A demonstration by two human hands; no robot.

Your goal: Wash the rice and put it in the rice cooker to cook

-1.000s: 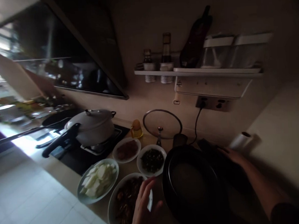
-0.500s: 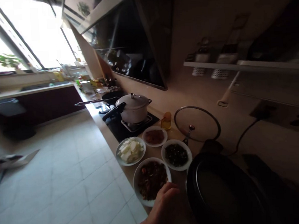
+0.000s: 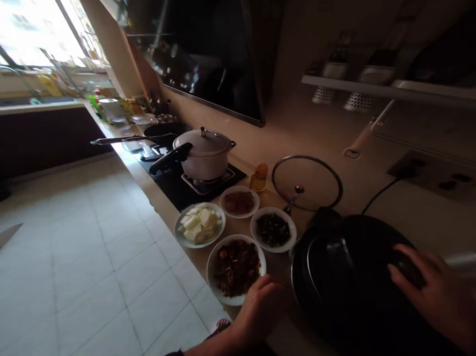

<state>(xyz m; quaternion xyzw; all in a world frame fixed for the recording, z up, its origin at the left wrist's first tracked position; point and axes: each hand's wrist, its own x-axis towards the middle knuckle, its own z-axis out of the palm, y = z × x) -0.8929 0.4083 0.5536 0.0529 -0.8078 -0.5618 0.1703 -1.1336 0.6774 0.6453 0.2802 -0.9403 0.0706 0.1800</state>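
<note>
My right hand [image 3: 434, 289] is curled round a dark rounded knob [image 3: 407, 267] above a large black round cooking pan [image 3: 309, 281]. The pan is so dark that I cannot tell how knob and pan join. My left hand [image 3: 258, 308] is closed near the right rim of a white bowl [image 3: 210, 276] of brown, chunky food. Its fingertips are in shadow, so anything in them is hidden. Nearby are a plate of pale white pieces [image 3: 200, 224], a plate of reddish food [image 3: 239, 202] and a bowl of dark food [image 3: 272, 229].
A lidded white pot [image 3: 207, 164] sits on the black stove [image 3: 174, 186], its dark handle toward the counter edge. Behind it is a black frying pan [image 3: 158, 133]. A glass lid [image 3: 326, 167] leans on the wall beside an amber jug [image 3: 259, 178]. A cord [image 3: 378, 193] runs to the socket.
My right hand has come into clear view at the right, with the dark knob in it. My left hand stays beside the brown food's bowl. The view has turned somewhat to the right and down.
</note>
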